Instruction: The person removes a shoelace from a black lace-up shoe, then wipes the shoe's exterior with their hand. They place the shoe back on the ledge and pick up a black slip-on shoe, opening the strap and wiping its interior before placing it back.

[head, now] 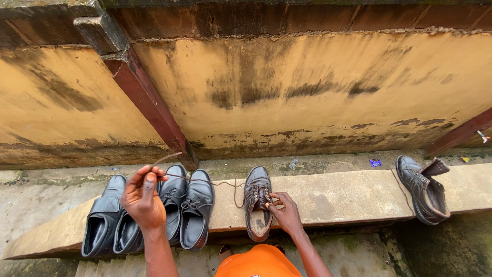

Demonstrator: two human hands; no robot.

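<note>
Soft, even daylight, faint shadows, sharp focus, wide-angle bending at edges.

The left hand is raised on a bent wrist, thumb and fingertips pinched shut. The right hand reaches forward, lower, fingers curled and pressing down.

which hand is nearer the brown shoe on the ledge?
Right. The right hand touches the brown shoe at its lacing, on its right side. The left hand is apart to the left, over the black shoes, pinching the lace.
</note>
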